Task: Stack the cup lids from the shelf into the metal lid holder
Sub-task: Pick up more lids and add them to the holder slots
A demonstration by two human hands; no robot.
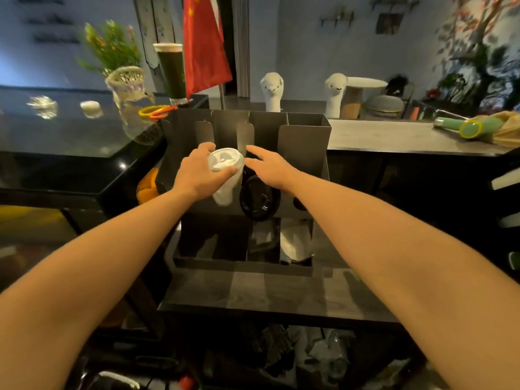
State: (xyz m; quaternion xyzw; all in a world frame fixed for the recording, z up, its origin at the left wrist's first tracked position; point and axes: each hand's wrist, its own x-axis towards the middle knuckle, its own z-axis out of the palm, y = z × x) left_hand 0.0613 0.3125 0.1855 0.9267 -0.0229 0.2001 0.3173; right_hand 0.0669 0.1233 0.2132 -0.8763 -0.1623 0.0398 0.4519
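The dark metal lid holder (305, 142) stands at the centre with several upright slots. A stack of white cup lids (226, 170) sits tilted in its left slot, and my left hand (197, 173) grips the top of that stack with thumb and fingers curled round it. Black lids (257, 199) fill the slot to the right. My right hand (267, 167) reaches over the black lids with fingers straight, just beside the white stack and holding nothing. More white lids (295, 243) lie in the lower tray of the holder.
A glossy black counter (70, 136) runs along the left with a glass vase (126, 83), a tall dark drink (171, 71) and a red flag (204, 43). A grey counter (394, 136) lies to the right. Cluttered items fill the shelf (281, 361) below.
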